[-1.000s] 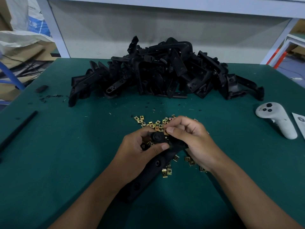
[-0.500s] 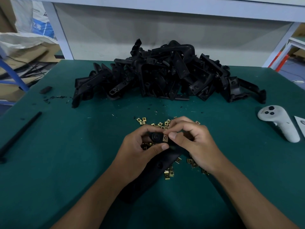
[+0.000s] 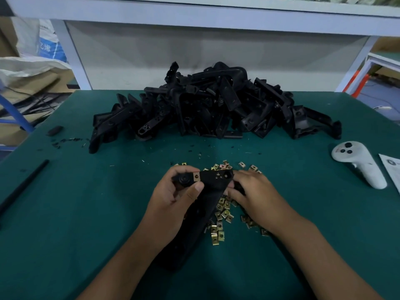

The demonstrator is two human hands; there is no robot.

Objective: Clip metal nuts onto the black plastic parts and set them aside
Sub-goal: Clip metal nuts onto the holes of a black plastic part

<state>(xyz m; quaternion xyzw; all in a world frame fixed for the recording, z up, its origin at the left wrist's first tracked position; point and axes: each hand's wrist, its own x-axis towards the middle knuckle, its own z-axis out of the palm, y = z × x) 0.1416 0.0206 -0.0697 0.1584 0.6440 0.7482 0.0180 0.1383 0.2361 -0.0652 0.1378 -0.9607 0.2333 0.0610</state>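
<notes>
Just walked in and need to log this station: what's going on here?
A person is fitting metal clip nuts to black plastic parts at a green table. The left hand grips one black plastic part, which already carries a metal nut clipped near its end. The right hand holds the part's other side, over the loose nuts. A pile of black parts lies behind, and a white controller to the right.

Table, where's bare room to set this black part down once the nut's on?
Bare green table lies left of the left hand, between it and the black rod. Another patch lies between the right hand and the white controller. Crowded: the nuts under the hands and the black pile behind.
</notes>
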